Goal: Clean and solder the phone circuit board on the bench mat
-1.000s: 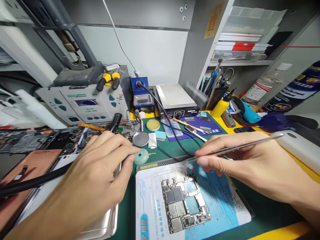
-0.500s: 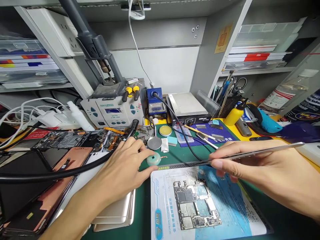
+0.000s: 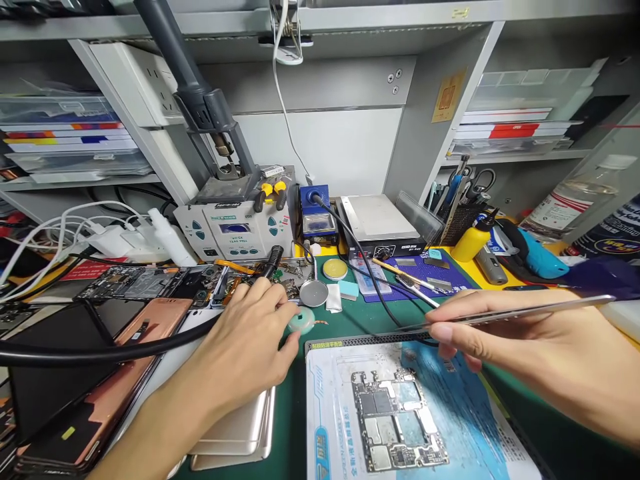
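Observation:
My right hand (image 3: 520, 340) grips metal tweezers (image 3: 545, 307), their tips pointing left above the top edge of the white and blue mat. Below lies a phone logic board (image 3: 400, 420), flat on the printed mat (image 3: 330, 373). To the left, my left hand (image 3: 255, 333) hovers palm down with its thumb apart from the fingers, and nothing shows in its grasp. A pale green spool of copper braid (image 3: 301, 321) sits right beside its index finger. The fingertips are partly hidden behind the hand, close to a black hose (image 3: 150, 345).
Stacked phone housings (image 3: 230, 427) and a dark phone screen (image 3: 55, 373) lie at left. Behind stand a hot-air station (image 3: 235, 230), a soldering station (image 3: 315, 213) and a hot plate (image 3: 377, 220). A round metal dish (image 3: 313, 293) and yellow tin (image 3: 335, 269) sit mid-bench.
The view has tilted up slightly, so the scene sits lower. My left thumb has drawn away from the mat's corner. The right hand still holds the tweezers.

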A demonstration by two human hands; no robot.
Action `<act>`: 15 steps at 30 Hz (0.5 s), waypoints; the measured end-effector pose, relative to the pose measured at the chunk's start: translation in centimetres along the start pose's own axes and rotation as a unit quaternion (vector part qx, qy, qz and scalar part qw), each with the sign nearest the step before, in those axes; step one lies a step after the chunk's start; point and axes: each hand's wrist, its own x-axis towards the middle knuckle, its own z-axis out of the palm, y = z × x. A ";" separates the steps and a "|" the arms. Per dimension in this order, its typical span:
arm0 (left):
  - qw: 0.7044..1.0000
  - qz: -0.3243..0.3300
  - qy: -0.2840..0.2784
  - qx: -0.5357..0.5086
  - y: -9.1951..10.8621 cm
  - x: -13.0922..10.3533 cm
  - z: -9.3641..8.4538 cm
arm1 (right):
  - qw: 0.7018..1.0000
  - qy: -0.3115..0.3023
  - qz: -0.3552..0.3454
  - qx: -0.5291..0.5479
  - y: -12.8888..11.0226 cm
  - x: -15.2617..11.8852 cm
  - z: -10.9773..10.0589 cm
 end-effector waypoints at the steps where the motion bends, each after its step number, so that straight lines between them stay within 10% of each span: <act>1: 1.000 0.001 -0.001 -0.002 0.0 0.0 0.0 | 1.000 0.002 -0.001 -0.007 0.1 0.0 -0.1; 15: 0.996 0.002 0.032 -0.079 -0.6 -0.6 -0.2 | 0.998 0.049 0.028 -0.028 -0.6 0.2 -1.3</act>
